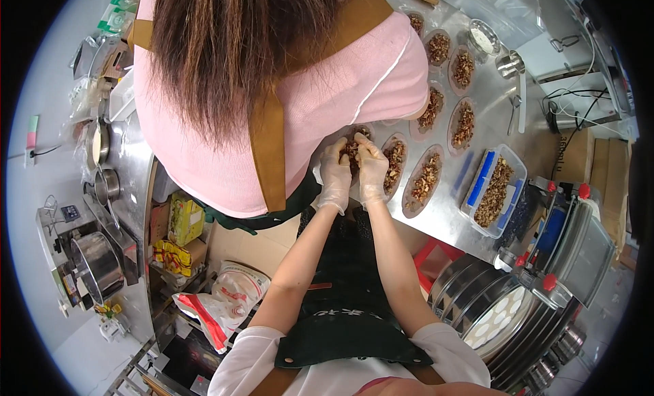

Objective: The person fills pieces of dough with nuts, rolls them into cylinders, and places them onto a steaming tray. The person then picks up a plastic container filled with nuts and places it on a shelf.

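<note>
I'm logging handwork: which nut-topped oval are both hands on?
The leftmost nut-topped oval: the left hand and right hand meet there; the others lie farther right.

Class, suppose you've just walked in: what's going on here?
The person's gloved left hand and right hand are on an oval piece topped with chopped, nutty-looking filling. More filled ovals lie on the steel table, mostly to the right, near a blue-clipped tub of similar mix. A co-worker in pink stands close in front.
</note>
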